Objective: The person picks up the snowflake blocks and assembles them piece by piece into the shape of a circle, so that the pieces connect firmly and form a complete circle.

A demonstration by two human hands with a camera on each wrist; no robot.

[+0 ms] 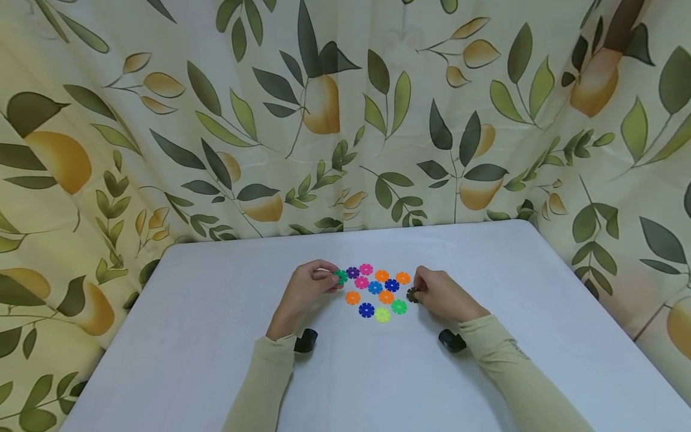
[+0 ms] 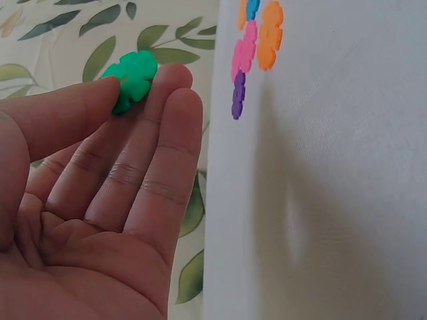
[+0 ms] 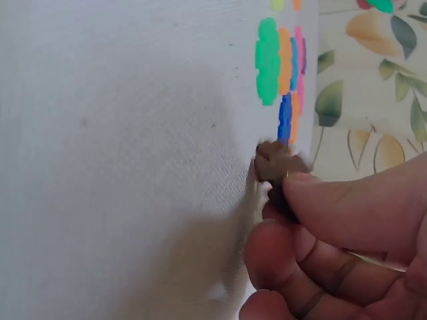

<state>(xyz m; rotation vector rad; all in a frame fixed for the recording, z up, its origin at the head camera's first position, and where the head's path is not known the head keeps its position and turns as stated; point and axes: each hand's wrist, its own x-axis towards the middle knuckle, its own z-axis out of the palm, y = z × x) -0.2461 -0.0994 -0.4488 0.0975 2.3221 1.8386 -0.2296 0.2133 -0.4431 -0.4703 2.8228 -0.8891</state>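
My left hand (image 1: 311, 288) pinches a green notched plastic disc (image 2: 135, 75) between thumb and fingers, at the left end of a loose group of similar discs. The purple disc (image 1: 352, 273) lies right beside it in the head view. On the other side, my right hand (image 1: 442, 292) holds a dark brown notched disc (image 3: 275, 163) between thumb and curled forefinger, its edge close over the cloth. Nearest to that hand are an orange disc (image 1: 402, 278) and a light green disc (image 1: 399, 306).
Between the hands lie more flat discs: two pink, several orange, a light blue disc (image 1: 375, 287), dark blue ones and a yellow-green disc (image 1: 382, 315). A white cloth covers the table (image 1: 216, 336). A leaf-and-fruit patterned curtain (image 1: 345, 120) stands behind and at both sides.
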